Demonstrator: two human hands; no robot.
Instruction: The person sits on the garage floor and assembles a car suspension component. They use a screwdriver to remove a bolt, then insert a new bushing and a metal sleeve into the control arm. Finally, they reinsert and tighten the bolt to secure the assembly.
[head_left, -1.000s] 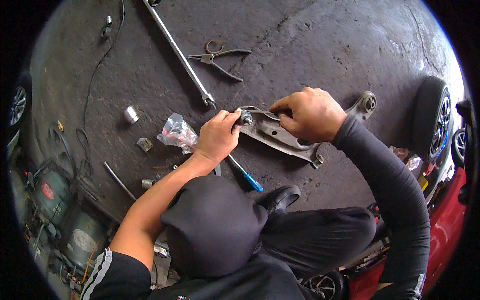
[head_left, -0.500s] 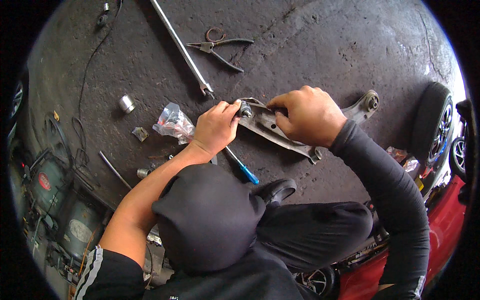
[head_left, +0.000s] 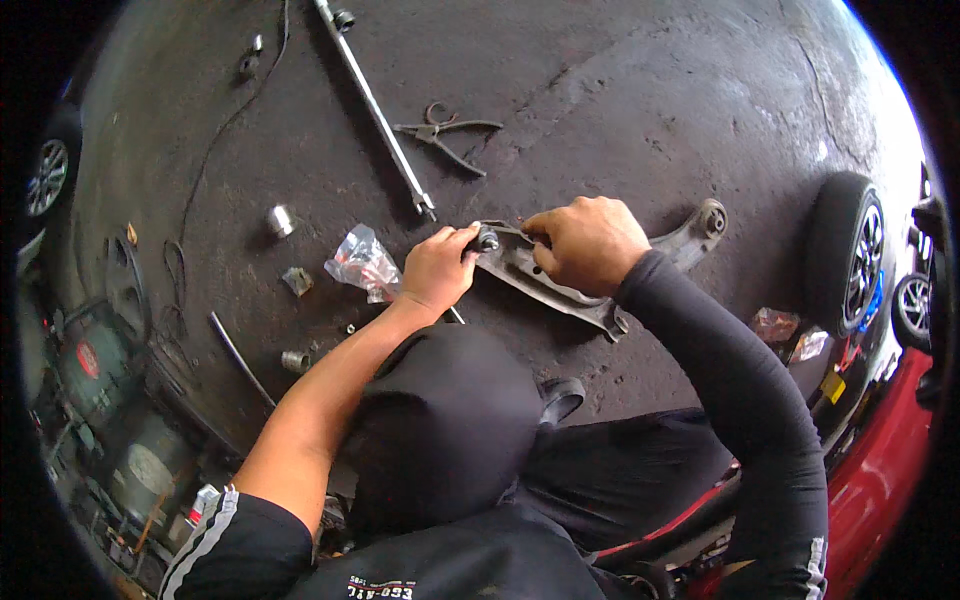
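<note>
A grey metal suspension control arm [head_left: 535, 283] lies slantwise across the floor in front of me. At its near-left end is a ball joint [head_left: 487, 240] with a dark boot and a bare stud. My left hand [head_left: 440, 265] is closed on that end, thumb and fingers pressed beside the joint. My right hand [head_left: 590, 243] is curled into a pinch over the middle of the control arm, just right of the joint. Something dark shows between its thumb and finger, but I cannot make it out. A clear plastic bag [head_left: 363, 260] lies beside my left hand.
Beyond my hands lie a long breaker bar [head_left: 385, 125] and circlip pliers [head_left: 445, 138]. Metal sockets [head_left: 281, 221] and a metal tube [head_left: 240, 355] are on the left. A wheel [head_left: 855, 255] and a red car panel [head_left: 890, 440] stand at the right.
The whole view has shifted, and the screwdriver's blue handle is now hidden behind black cloth. Both hands stay at the control arm; the right one sits slightly closer to the ball joint.
</note>
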